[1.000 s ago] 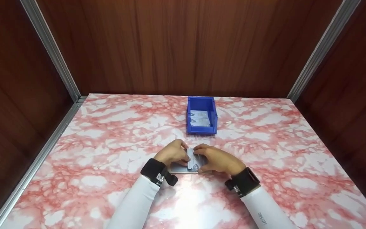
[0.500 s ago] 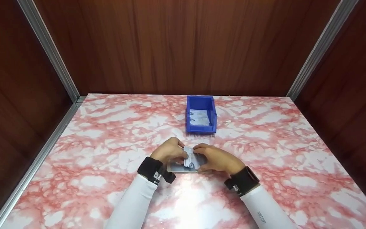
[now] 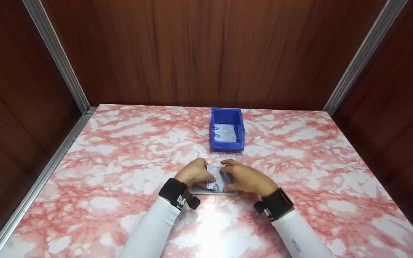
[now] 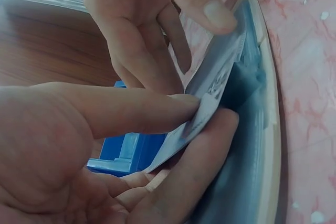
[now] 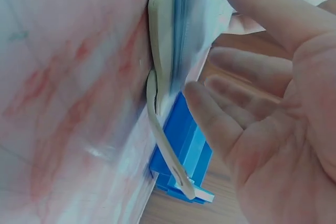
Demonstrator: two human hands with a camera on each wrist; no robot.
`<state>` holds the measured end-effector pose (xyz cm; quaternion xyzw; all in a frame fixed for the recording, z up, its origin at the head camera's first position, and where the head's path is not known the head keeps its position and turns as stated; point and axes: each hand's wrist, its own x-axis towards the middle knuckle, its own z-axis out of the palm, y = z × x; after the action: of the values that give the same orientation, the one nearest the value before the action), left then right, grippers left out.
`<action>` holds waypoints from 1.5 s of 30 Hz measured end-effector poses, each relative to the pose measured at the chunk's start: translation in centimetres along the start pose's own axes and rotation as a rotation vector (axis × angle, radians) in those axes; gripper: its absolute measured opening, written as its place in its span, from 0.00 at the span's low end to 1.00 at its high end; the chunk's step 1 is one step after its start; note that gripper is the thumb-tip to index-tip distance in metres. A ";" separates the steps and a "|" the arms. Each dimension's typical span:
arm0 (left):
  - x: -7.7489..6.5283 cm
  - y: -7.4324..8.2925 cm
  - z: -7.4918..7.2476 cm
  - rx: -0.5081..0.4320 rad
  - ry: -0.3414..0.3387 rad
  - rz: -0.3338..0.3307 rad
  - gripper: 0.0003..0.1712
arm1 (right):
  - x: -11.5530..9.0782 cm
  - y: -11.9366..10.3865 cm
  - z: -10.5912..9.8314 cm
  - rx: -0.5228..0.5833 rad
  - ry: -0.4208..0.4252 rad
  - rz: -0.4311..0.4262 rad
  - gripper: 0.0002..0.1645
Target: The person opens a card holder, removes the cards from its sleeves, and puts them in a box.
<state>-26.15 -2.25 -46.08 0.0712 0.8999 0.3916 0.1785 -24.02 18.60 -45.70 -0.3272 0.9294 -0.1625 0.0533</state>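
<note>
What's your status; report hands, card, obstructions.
Left hand pinching card over booklet. Right hand alongside, relaxed. Bin beyond, seemingly not blocking.

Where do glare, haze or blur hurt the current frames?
Head: strong glare bleaches the table between the forearms; left wrist: bluish cast, print on the card too soft to read; right wrist: milky haze, the table's red pattern soft.
</note>
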 end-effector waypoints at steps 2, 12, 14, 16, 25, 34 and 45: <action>0.0 0.0 0.0 -0.009 -0.002 -0.003 0.17 | 0.0 0.0 0.0 0.000 -0.015 -0.005 0.38; 0.0 0.1 0.0 -0.186 -0.041 -0.035 0.22 | 0.2 0.1 -0.1 0.003 -0.040 0.023 0.37; -0.1 0.1 -0.1 -0.221 -0.053 -0.036 0.23 | 0.2 0.0 -0.1 0.004 -0.039 0.017 0.36; -0.2 0.1 -0.2 -0.257 -0.067 -0.034 0.24 | 0.1 0.0 -0.1 0.000 -0.035 0.013 0.36; -0.4 0.2 -1.1 -0.245 -0.097 -0.015 0.26 | 0.1 0.2 0.0 0.008 -0.030 -0.002 0.34; -0.6 0.0 -0.7 -0.285 -0.085 -0.038 0.28 | 0.1 0.0 0.2 0.024 -0.054 0.028 0.36; -0.5 -0.3 -0.3 -0.258 -0.071 -0.055 0.28 | 0.0 0.2 0.0 0.014 -0.067 0.087 0.39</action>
<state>-25.82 -2.79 -45.91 0.0368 0.8367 0.4964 0.2286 -24.12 18.72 -45.79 -0.2912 0.9392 -0.1556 0.0939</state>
